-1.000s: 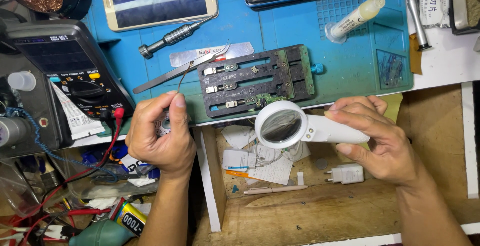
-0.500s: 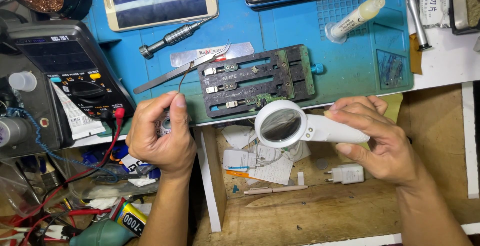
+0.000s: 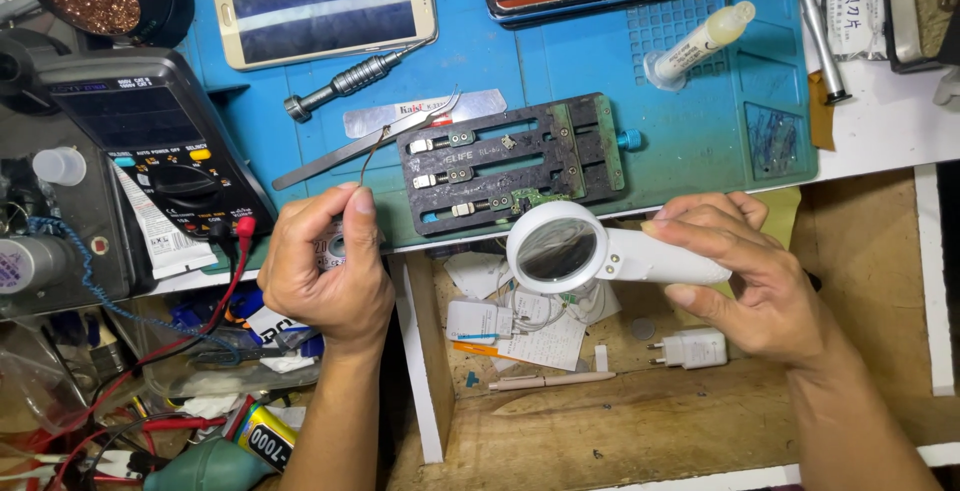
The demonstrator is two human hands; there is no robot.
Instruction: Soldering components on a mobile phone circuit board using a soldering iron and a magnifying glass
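Here, my right hand (image 3: 760,281) grips a white magnifier (image 3: 600,251), lens over the holder's near edge | my left hand (image 3: 325,271) is closed on a small spool (image 3: 332,246), wire rising from it | beyond: black board holder (image 3: 515,161), tweezers (image 3: 360,141) on blue mat (image 3: 600,51) | best: steady the lens level above the board.

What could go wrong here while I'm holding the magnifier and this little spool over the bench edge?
The magnifier in your right hand hangs past the mat's edge; if it slips it might fall into the open drawer. The thin wire from the small spool in your left hand curls close to the tweezers and black board holder, so it could snag there.
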